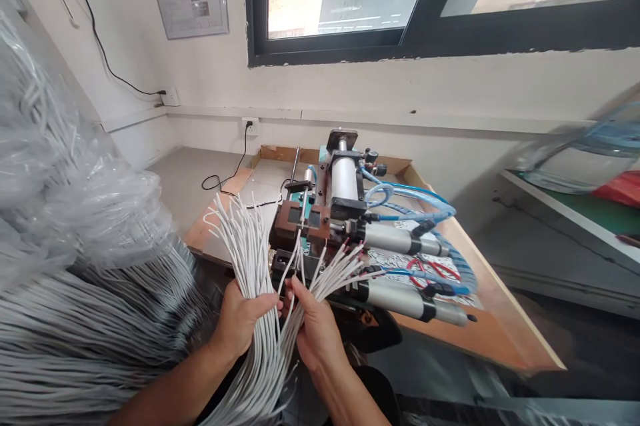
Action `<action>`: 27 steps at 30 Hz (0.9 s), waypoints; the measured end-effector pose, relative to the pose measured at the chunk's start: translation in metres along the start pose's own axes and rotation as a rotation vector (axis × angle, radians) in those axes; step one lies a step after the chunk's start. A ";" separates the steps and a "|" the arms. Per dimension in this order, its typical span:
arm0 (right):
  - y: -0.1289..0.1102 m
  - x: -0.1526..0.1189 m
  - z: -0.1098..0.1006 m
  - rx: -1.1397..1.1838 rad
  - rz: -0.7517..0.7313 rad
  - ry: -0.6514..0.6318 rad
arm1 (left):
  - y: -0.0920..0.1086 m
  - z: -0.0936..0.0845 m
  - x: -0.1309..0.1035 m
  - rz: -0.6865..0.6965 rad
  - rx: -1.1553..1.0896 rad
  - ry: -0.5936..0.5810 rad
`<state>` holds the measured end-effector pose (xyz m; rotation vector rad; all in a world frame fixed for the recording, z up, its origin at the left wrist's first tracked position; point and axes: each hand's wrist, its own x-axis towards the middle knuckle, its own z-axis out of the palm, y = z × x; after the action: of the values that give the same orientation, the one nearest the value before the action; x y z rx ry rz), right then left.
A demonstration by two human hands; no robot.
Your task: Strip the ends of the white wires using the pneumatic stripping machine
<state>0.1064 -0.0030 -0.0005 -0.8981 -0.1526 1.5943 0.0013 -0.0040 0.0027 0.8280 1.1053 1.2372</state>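
A thick bundle of white cables (250, 259) stands upright in my left hand (245, 319), which is closed round it with the thumb across the front. My right hand (317, 326) is closed on a smaller bunch of white cables (337, 273) that fans out to the right, some with reddish tips. Between the hands a few single cables point up toward the pneumatic machine (305, 219), close to its brown clamp block. Whether their ends touch it I cannot tell. Below both hands the cables run together and hang down.
Large heaps of grey-white cable (100, 326) under clear plastic (75, 166) fill the left side. Air cylinders (400, 239) and blue hoses (420, 206) stick out rightward over the wooden-edged tray (500, 299). A shelf (565, 213) stands at the right.
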 end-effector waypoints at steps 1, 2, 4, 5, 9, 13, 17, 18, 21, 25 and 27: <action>0.001 -0.001 0.000 -0.019 0.008 -0.028 | -0.001 0.000 0.000 0.004 0.006 -0.008; 0.001 -0.002 -0.001 -0.040 0.008 -0.048 | -0.001 -0.001 0.000 0.011 0.016 -0.019; 0.004 -0.004 -0.003 -0.076 -0.030 -0.062 | -0.002 -0.001 0.000 0.033 0.044 -0.052; 0.005 -0.005 -0.005 -0.088 -0.071 -0.058 | -0.002 -0.001 0.000 0.044 0.055 -0.069; 0.010 -0.007 -0.015 -0.152 -0.239 0.004 | -0.002 -0.003 0.000 0.053 0.048 -0.081; 0.010 -0.005 -0.018 -0.176 -0.257 0.072 | -0.001 -0.005 0.000 -0.021 -0.017 -0.092; 0.003 -0.001 -0.011 -0.080 -0.176 0.094 | 0.001 -0.005 0.001 -0.020 -0.021 -0.082; 0.002 0.000 -0.009 -0.058 -0.155 0.090 | 0.002 -0.005 0.001 -0.013 -0.017 -0.081; -0.001 0.000 -0.006 -0.046 -0.064 0.021 | 0.002 -0.004 0.001 0.016 -0.010 -0.087; 0.000 -0.003 -0.006 -0.075 0.023 -0.124 | 0.001 -0.002 -0.002 0.023 0.007 -0.112; 0.002 -0.006 -0.007 -0.074 -0.017 -0.142 | 0.001 -0.002 -0.003 0.032 0.046 -0.131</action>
<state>0.1089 -0.0112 -0.0041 -0.8375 -0.3200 1.6454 -0.0007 -0.0071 0.0036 0.9518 1.0207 1.1703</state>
